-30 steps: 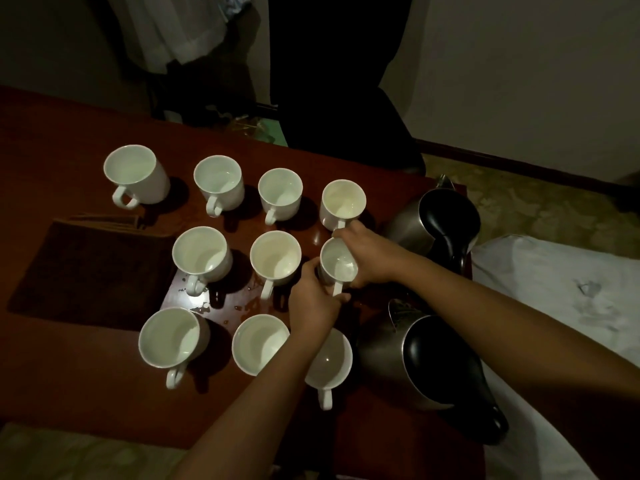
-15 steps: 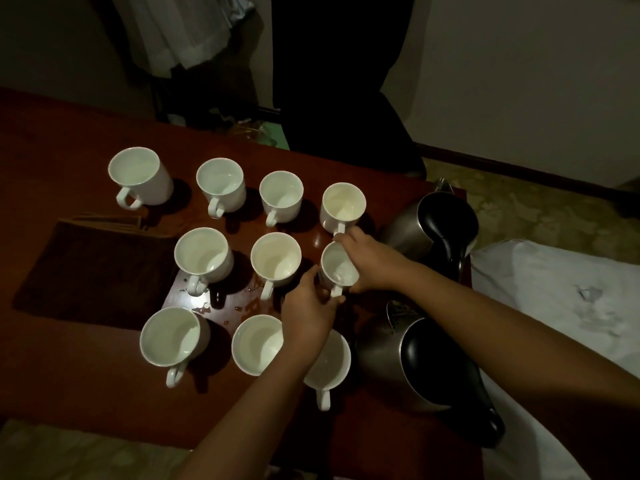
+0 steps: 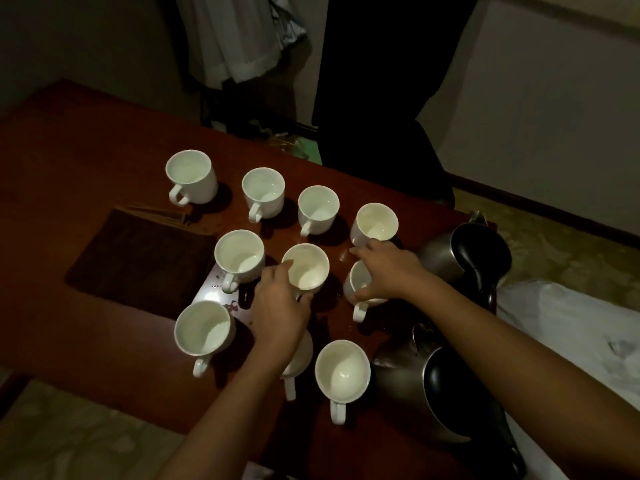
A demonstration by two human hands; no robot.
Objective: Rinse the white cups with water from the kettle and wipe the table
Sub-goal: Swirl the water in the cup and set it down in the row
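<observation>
While our left hand (image 3: 277,306) curls around the centre cup (image 3: 306,270), fingers on its rim and side, our right hand (image 3: 384,271) grips the cup just beside it (image 3: 358,284) from above, fingers wrapped over the rim. Both cups stand upright on the red-brown table (image 3: 86,133).

We count 10 white cups in rough rows: 4 at the back, 3 in the middle, 3 near us. One of the near ones (image 3: 299,355) is mostly hidden under our left forearm. Several seem to hold a thin pool of water at the bottom, but the light is too dim to say which have been rinsed and which have not.

The 2 steel kettles stand at the right edge of the table — the far kettle (image 3: 464,261) just past our right hand, the near kettle (image 3: 433,386) under our right forearm — and neither hand touches them. So pouring is not the step in hand; we judge this to be swirling or emptying cups that already hold water.

Wiping looks undone: droplets and a wet sheen (image 3: 221,292) lie between the middle and near rows, and the dark cloth (image 3: 138,258) lies flat and untouched to the left, well apart from both hands.
</observation>
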